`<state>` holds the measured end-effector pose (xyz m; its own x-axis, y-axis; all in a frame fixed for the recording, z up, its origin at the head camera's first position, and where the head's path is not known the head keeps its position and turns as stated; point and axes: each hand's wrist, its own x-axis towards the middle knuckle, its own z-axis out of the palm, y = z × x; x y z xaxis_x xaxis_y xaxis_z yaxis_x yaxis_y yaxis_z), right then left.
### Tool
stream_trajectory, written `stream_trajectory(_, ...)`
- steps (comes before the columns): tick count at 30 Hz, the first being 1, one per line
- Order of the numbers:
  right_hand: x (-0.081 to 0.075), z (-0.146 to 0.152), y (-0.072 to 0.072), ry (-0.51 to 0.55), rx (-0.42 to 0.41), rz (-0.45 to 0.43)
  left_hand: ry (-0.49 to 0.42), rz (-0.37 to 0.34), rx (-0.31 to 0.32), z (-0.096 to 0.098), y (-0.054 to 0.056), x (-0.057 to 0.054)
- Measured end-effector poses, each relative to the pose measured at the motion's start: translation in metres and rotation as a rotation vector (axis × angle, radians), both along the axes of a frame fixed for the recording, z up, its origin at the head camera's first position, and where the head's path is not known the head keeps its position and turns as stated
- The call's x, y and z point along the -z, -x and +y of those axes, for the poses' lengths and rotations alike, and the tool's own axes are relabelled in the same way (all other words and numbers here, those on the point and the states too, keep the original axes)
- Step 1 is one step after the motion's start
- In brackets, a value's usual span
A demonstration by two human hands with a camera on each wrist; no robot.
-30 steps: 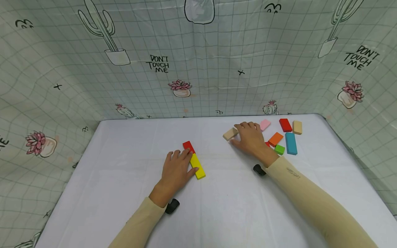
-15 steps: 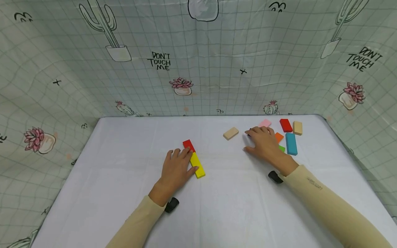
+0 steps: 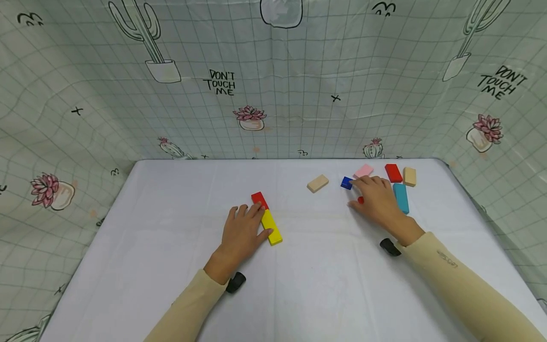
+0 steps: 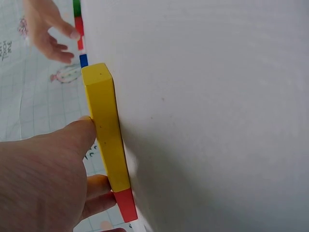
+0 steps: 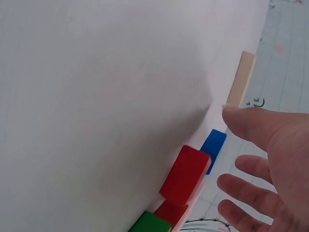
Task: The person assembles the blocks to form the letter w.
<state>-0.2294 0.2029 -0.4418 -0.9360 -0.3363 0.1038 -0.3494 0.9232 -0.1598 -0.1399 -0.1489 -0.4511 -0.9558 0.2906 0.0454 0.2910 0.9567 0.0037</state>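
My left hand rests beside a red block and a long yellow block, which lie end to end. Its thumb touches the yellow block, and its fingertips lie near where the two meet. With fingers spread, my right hand hovers over the loose blocks and holds nothing. A small blue block lies just beyond its fingertips. Between thumb and forefinger a bit of another red block shows. The right wrist view has a green block below the red one; the hand covers it in the head view.
A wooden block lies between the hands, near the back. Around the right hand are a pink block, a red block, a second wooden block and a light blue block. Patterned cloth hangs behind the white table.
My right hand has left the wooden block and moved right over the other blocks, uncovering the small blue one. The left hand has stayed at the red and yellow blocks.
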Motion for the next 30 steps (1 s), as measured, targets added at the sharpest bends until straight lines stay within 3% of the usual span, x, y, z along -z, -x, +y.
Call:
stream_trajectory(16, 0.001, -0.006, 0.026, 0.002, 0.045, -0.05, 0.003, 0.009, 0.012, -0.001, 0.001, 0.001)
stream_trajectory(24, 0.0, -0.012, 0.036, 0.057, 0.089, -0.091, 0.016, 0.009, 0.008, -0.001, 0.0, 0.0)
stream_trajectory(30, 0.0, -0.016, 0.032, 0.083, 0.061, -0.07, 0.011, 0.004, 0.004, -0.001, 0.0, 0.002)
